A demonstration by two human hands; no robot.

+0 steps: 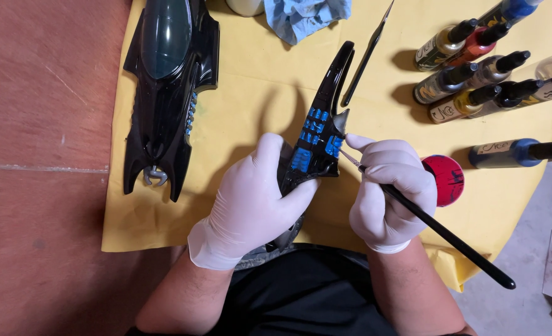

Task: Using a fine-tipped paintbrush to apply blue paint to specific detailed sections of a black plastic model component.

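Over the yellow cloth point(238, 124) near its front edge, the left hand point(251, 199) gripped a black fin piece point(319, 134); the right hand point(388, 186) pinched a paintbrush point(441, 231) against it.

Lower end of the black fin part point(319, 134) is concealed inside the gloved left hand point(251, 202). Brush point(441, 231) tip, where it meets the part, is too small to resolve. Top edge cuts off the black model body point(167, 81), blue cloth point(304, 15) and uppermost paint bottle point(512, 9). Bottle labels are illegible.

Reddish-brown table point(39, 93); grey floor point(531, 249)
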